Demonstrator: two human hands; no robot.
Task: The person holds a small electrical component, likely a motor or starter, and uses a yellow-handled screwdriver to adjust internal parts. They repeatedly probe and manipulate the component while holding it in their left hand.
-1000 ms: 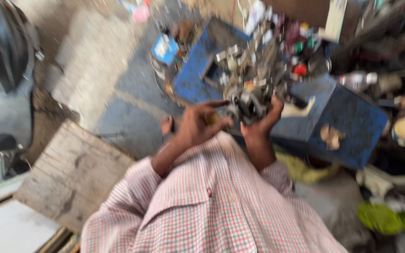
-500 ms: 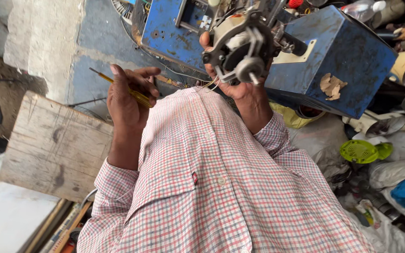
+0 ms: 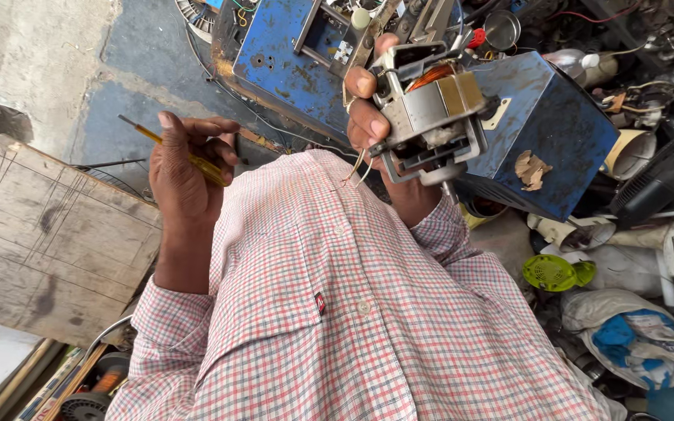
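Note:
My right hand (image 3: 367, 117) grips a small electric motor (image 3: 431, 117) with a grey metal frame and copper windings, held up near the camera. Thin wires hang from the motor over my checked shirt. My left hand (image 3: 185, 175) is off to the left, apart from the motor, closed around a yellow-handled screwdriver (image 3: 143, 131) whose tip points up and left. Both forearms come up out of red-and-white checked sleeves.
A blue metal box (image 3: 563, 132) sits right behind the motor, and a blue machine base (image 3: 282, 54) lies above it. At left lies a worn wooden board (image 3: 48, 234). Fan parts, a green round cover (image 3: 549, 273), a cloth bag (image 3: 633, 335) and scrap crowd the right side.
Both hands were together on the motor a second ago. My left hand has pulled away to the left with the screwdriver, and the motor has come up closer to the camera.

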